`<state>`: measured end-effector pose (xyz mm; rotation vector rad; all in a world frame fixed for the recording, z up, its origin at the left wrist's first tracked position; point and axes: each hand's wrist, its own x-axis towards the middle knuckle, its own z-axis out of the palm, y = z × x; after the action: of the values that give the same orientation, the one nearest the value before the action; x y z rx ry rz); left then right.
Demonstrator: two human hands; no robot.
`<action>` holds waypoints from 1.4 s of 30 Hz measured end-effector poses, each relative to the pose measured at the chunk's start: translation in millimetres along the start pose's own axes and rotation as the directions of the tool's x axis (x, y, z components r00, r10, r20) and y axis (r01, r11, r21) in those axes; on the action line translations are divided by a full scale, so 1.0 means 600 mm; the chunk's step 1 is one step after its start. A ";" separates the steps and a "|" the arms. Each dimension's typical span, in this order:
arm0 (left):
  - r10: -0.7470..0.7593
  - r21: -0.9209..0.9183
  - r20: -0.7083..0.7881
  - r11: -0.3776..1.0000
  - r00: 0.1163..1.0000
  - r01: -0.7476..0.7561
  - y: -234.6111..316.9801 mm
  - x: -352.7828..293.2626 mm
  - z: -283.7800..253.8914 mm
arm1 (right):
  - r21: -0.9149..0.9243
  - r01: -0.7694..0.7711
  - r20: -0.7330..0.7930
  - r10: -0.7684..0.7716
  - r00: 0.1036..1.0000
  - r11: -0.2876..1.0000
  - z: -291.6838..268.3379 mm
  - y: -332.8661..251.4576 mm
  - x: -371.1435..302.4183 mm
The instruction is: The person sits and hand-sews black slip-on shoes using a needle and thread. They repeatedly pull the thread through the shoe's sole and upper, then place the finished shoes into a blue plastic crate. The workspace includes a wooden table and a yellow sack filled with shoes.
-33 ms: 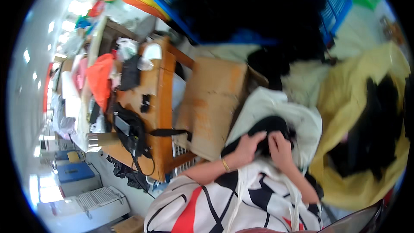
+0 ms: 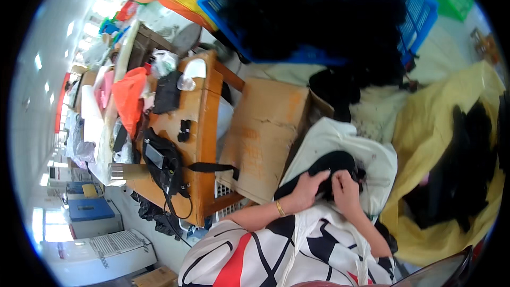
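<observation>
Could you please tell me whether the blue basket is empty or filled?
Filled: black items lie across most of the blue basket.

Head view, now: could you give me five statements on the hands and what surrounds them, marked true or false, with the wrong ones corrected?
1. The left hand and right hand are both at the black fabric. True.
2. A bracelet circles the right wrist. False: the gold-coloured bracelet is on the left wrist.
3. In the picture, the cardboard box lies between the wooden table and the white cloth. True.
4. The large crate at the top is red. False: the plastic crate is blue.
5. The yellow sack holds black material. True.
</observation>
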<state>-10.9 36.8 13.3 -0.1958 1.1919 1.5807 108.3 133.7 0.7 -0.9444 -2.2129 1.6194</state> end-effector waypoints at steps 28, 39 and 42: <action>0.036 0.129 0.130 0.990 0.991 -0.053 -0.043 0.008 -0.025 | -0.124 0.255 -0.287 -0.281 0.916 0.959 -0.016 -0.016 0.083; 0.112 0.248 0.147 0.958 0.983 -0.146 -0.033 0.001 -0.010 | 0.894 -0.206 0.105 0.262 0.959 0.398 -0.137 -0.013 0.071; 0.084 0.465 0.226 0.866 0.971 -0.183 -0.001 -0.005 -0.001 | 0.944 0.120 -0.212 0.285 0.935 0.309 -0.247 0.018 0.077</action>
<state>-9.3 34.6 14.4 0.3737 1.4227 1.3297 157.2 277.1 35.3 -0.8152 -0.6014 2.1178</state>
